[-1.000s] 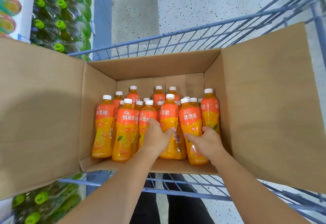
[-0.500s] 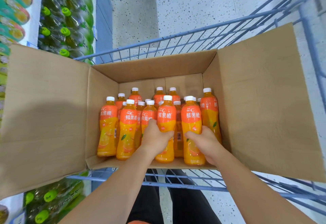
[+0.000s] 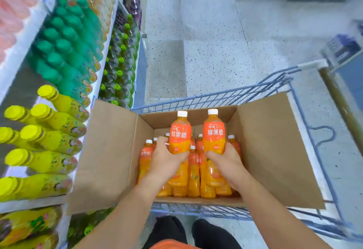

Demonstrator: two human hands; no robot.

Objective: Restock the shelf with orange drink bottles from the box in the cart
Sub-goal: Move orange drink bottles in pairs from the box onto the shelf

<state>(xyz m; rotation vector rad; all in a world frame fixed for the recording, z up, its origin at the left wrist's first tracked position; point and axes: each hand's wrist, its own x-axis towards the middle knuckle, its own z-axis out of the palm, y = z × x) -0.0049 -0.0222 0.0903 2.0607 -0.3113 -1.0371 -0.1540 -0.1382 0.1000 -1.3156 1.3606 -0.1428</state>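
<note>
An open cardboard box [image 3: 271, 150] sits in a blue wire cart [image 3: 216, 97] and holds several orange drink bottles [image 3: 193, 170] with white caps. My left hand [image 3: 167, 158] grips one orange bottle [image 3: 180, 133] round its middle, raised above the others. My right hand [image 3: 227, 162] grips a second orange bottle [image 3: 213, 131] the same way, lifted beside the first. Both bottles stand upright over the box. The shelf [image 3: 17, 52] runs along the left.
On the shelf at left stand yellow-capped bottles [image 3: 49, 140], green-capped bottles [image 3: 64, 52] and, lower, darker bottles with lime caps [image 3: 119, 72]. The box's left flap [image 3: 110, 154] reaches toward the shelf edge. Speckled floor [image 3: 216, 42] lies ahead of the cart. My feet [image 3: 192, 231] are below.
Both hands have lifted their bottles up out of the pack, well above the other caps. The view has swung up and left, showing more of the shelf.
</note>
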